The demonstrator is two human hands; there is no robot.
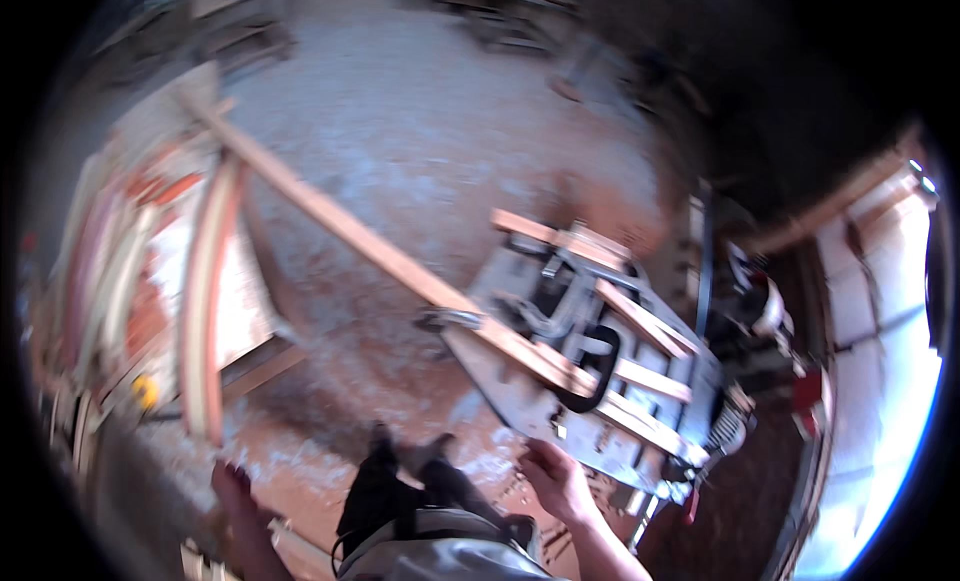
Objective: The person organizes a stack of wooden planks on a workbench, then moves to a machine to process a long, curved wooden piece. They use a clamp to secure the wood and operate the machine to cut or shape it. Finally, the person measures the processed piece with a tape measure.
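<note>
My right hand (556, 480) is by the near edge of a grey metal machine table (520, 396). Its fingers are curled in, and whatever they may hold is hidden. My left hand (233, 484) hangs low at the left, below the end of a curved wooden strip (205, 311). Motion blurs its fingers, and I make out nothing in it. A long wooden beam (340, 221) runs from the far left across the machine table. Over the beam on the table stands a black loop-shaped handle (598, 371). A metal clamp-like piece (450, 319) sits on the beam at the table's left corner.
Shorter wood pieces (645, 316) lie on the machine table. At the left, a bench board (250, 281) bears several curved strips and a yellow tool (146, 391). Dust covers the floor (420, 101). Wooden stands (505, 31) are at the back; a bright window (880, 311) is at right.
</note>
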